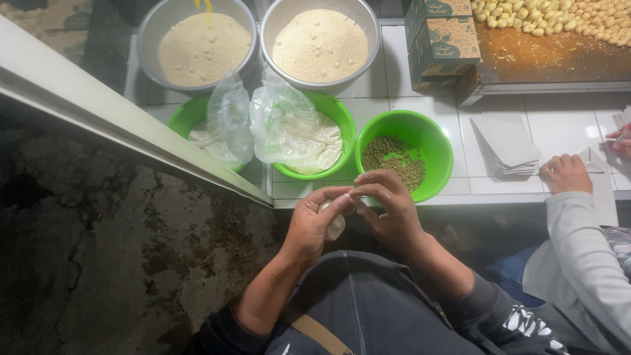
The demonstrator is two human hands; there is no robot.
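My left hand [314, 223] cups a small pale lump of dough [334, 225] just below the counter's front edge. My right hand [386, 207] pinches the top of the same lump with thumb and fingertips. Both hands meet over my lap. Directly beyond them sits a green bowl [434, 141] partly filled with small dark green pellets [393, 161]. To its left stands another green bowl [342, 125] holding a clear plastic bag of white dough [299, 135].
A third green bowl [184, 118] with a bagged lump sits further left. Two metal bowls of pale crumbs [204, 47] [320, 45] stand behind. Green boxes [447, 39], a tray of small balls [559, 16], stacked papers [506, 148] and another person's hand [565, 174] lie right.
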